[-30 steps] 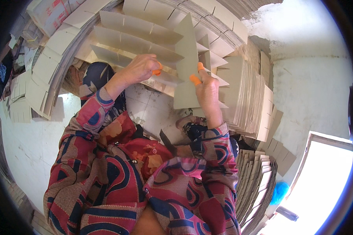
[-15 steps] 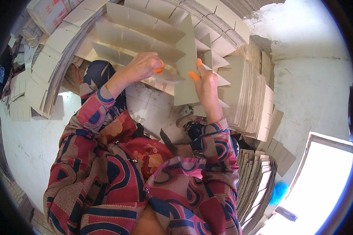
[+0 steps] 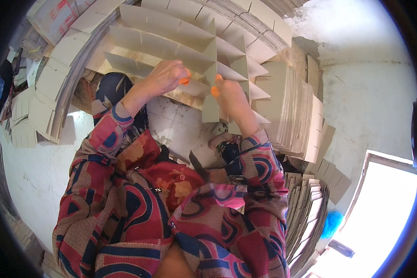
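Left hand (image 3: 164, 76): fingers pinched on a long slotted strip of the cardboard grid (image 3: 171, 44), orange nails showing.
Right hand (image 3: 231, 99): gripping the upright cross strip (image 3: 211, 88) that sits in the slots; fingers curled round its edge.
Cardboard grid: held up in front of the person, above the lap, long strips running left to right with a couple of cross pieces slotted in.
Sleeves (image 3: 259, 157): red, blue and pink patterned fabric, both arms.
Stacks: flat cardboard pieces (image 3: 294, 116) piled just right of the hands, more strips (image 3: 37, 106) on the left.
Floor (image 3: 28, 171): pale, kinda dusty.
Wall (image 3: 370, 102): whitewashed, far right.
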